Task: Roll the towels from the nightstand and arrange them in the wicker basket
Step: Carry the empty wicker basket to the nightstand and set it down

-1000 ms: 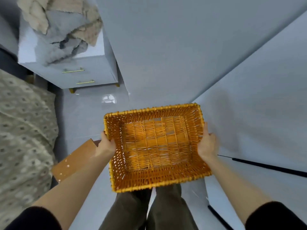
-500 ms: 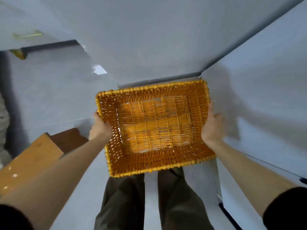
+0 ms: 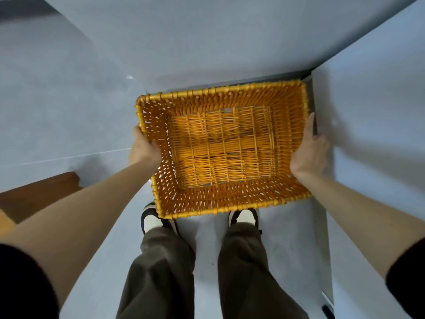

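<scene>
Entry, head view, looking straight down.

Object: orange rectangular wicker basket [image 3: 230,198], open top facing the camera. Thick braided rim, sloping walls of upright strands with small gaps, and a flatter, looser grid weave on the bottom. Pale floor is showing through the gaps in the left wall.

Position: the basket is hanging between the two hands in front of the person's legs. Its near rim is covering the toes of the black-and-cream shoes [image 3: 150,221], so it is sitting above them. Whether any part is touching the floor cannot be told.

Hands: the left hand [image 3: 143,150] is gripping the outside of the left wall, fingers curling under and out of sight. The right hand [image 3: 309,153] is clasping the right wall, thumb lying along the rim, fingers on the outer side and blurred. The hands are well apart, the full basket width between them.

Surface and room: pale grey glossy tiled floor [image 3: 69,116] with faint grout lines. A plain white wall [image 3: 379,88] is rising on the right, with a dark grey strip at its foot beside the basket's far right corner. A brown wooden board [image 3: 39,192] is lying at the left edge. Olive trousers [image 3: 161,272] and black sleeves [image 3: 23,284] are filling the lower frame.
</scene>
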